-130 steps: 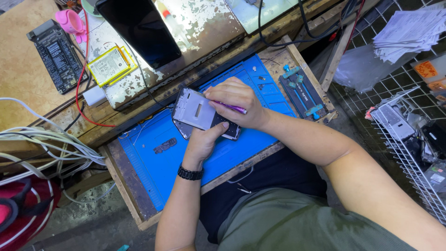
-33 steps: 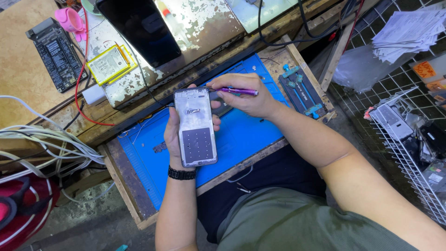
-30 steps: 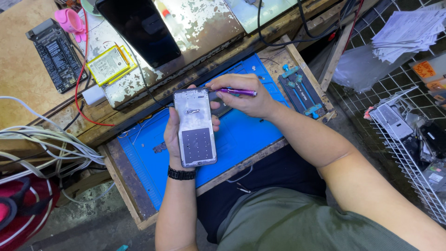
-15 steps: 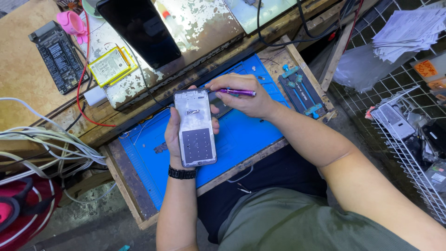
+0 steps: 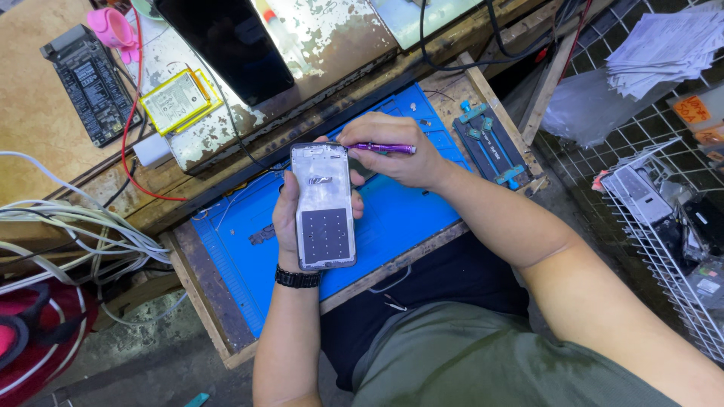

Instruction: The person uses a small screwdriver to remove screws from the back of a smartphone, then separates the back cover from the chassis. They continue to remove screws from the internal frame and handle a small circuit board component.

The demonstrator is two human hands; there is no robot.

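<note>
Left hand: the left hand (image 5: 290, 218) is wrapped around a silver rectangular phone frame (image 5: 325, 205), palm behind it, thumb on its left edge and fingertips showing on its right edge; a black band sits on the wrist.
Phone frame: held upright over the blue rubber work mat (image 5: 407, 218), inner side facing the camera, with a dark dotted square pad in its lower half and a small metal piece near the top.
Right hand: the right hand (image 5: 396, 151) is closed on a thin purple metal tool (image 5: 383, 148), which lies level, its tip pointing left toward the upper right corner of the frame; whether the tip touches the frame is hard to tell.
Mat: it lies in a worn wooden tray (image 5: 200, 290) set against the bench edge.
On the mat's right end: a dark holder with teal clamps (image 5: 489, 143), well apart from the hands.
On the bench behind: a yellow-edged flat battery pack (image 5: 178, 99), a black circuit board (image 5: 92, 84), and a large dark screen panel (image 5: 226, 41).
Left side: a bundle of white cables (image 5: 68, 226).
Right side: a white wire basket (image 5: 671, 234) with small parts.
</note>
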